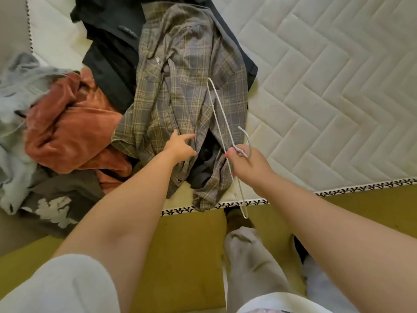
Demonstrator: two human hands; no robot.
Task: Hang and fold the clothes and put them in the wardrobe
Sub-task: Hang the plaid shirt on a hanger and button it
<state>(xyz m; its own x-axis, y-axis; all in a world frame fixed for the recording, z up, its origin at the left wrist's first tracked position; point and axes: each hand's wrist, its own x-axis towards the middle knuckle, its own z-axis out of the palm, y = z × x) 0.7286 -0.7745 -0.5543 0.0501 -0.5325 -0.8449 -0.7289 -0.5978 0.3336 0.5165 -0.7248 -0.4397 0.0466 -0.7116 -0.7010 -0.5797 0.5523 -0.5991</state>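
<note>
A heap of clothes crowds the left: a pale grey garment [20, 86], a rust one [74, 132] and black pieces [108, 53] behind. The plaid shirt [180, 75] lies lengthwise, far to near, its end spilling over the mattress's trimmed edge [361, 188]. The left hand [179, 145] rests on its front opening, forefinger out; whether it pinches cloth is unclear. The right hand [250, 166] grips the wire hanger [217, 102] at its neck, long axis along the shirt, hook pointing right. Rightward, the quilted mattress [327, 98] lies bare.
</note>
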